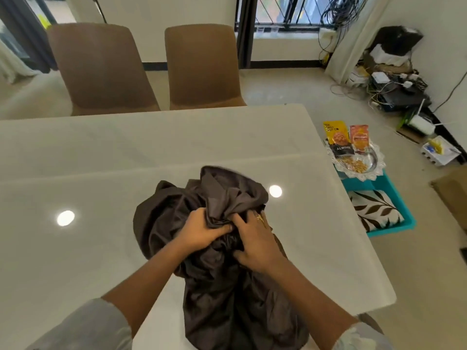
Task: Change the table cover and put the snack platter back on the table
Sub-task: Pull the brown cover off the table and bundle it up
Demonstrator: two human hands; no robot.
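Left hand and right hand both grip the bunched dark cover. It lies mid-table, hanging over the near edge. The snack platter sits beyond the right edge.

Brown chair and its twin upper left, white wall behind. Barred window top centre. Glossy pale floor; cable clutter upper right.
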